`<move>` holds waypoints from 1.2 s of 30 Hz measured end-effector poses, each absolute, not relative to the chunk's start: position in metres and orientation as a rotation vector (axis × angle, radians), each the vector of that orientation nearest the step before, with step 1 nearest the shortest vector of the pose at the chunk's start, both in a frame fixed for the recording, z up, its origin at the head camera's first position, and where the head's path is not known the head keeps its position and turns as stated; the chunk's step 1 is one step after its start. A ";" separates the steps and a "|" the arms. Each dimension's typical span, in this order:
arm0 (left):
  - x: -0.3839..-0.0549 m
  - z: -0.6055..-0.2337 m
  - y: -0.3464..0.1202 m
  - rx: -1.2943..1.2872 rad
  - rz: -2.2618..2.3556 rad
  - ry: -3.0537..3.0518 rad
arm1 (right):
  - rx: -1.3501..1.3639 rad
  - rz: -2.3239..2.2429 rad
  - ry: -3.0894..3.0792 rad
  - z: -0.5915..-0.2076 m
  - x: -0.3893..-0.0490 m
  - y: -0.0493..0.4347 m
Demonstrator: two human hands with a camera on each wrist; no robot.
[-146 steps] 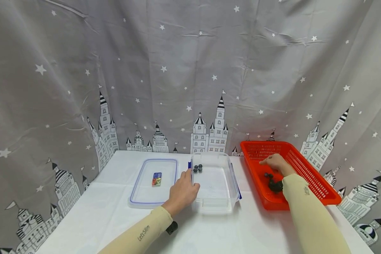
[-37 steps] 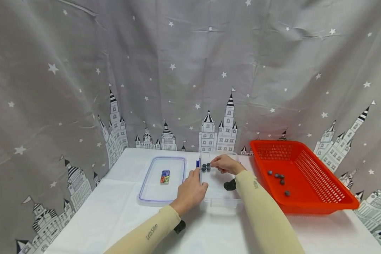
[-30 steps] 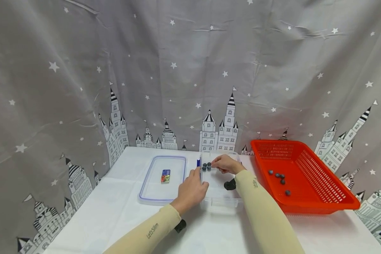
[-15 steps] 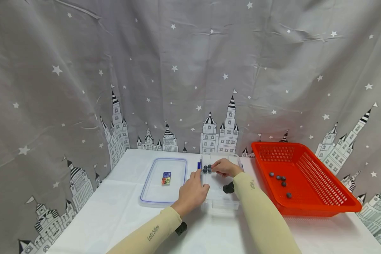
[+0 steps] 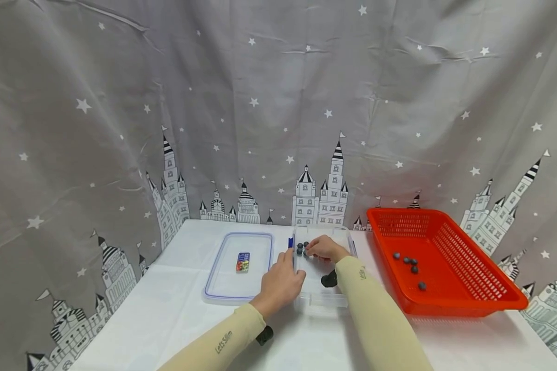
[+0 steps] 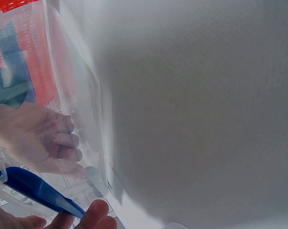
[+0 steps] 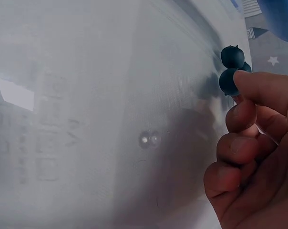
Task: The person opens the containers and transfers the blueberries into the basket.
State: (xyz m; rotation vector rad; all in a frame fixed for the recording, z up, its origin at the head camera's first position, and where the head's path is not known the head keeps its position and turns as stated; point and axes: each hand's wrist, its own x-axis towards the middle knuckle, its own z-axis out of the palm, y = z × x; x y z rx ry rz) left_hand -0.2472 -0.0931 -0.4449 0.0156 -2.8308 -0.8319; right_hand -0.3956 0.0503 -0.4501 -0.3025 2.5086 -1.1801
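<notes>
Left sleeve (image 5: 246, 320): dark lettering along the forearm, reads "Let's Slim". Right sleeve (image 5: 376, 314): similar small print near the cuff, turned and too small to read in full. Clear lid (image 5: 227, 287): carries a blue label (image 5: 243, 262) with multicoloured lower part; pale characters on the blue, illegible. Clear box (image 7: 96, 191), right wrist view: faint raised markings, boxy symbols and a V-like shape; wording unreadable.
</notes>
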 end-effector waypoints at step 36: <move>-0.247 -0.445 -0.092 0.024 -0.805 -2.832 | -0.387 -1.158 2.522 -0.423 -0.392 0.058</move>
